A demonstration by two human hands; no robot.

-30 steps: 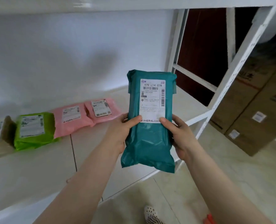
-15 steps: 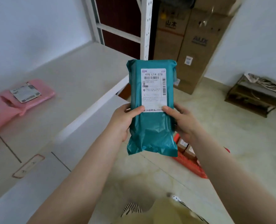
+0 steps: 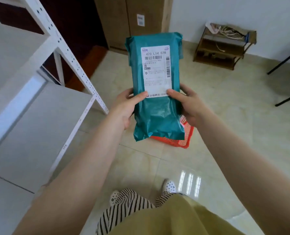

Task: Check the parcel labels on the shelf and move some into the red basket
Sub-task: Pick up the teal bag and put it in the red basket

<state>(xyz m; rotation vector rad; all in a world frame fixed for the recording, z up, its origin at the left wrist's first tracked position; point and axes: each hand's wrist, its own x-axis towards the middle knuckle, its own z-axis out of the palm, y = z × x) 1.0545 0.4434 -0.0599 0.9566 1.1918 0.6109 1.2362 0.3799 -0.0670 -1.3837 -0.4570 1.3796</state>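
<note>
Above the floor, directly over the red basket: one teal parcel, upright, label facing the camera; left hand and right hand grip its two sides, thumbs pressed on the label's lower corners, other fingers curled behind; white shelf stands at the left, well apart from the parcel. Step in hand, by judgement: carrying to the basket, label apparently checked. Next move calls for lowering the parcel into the basket and letting go.
</note>
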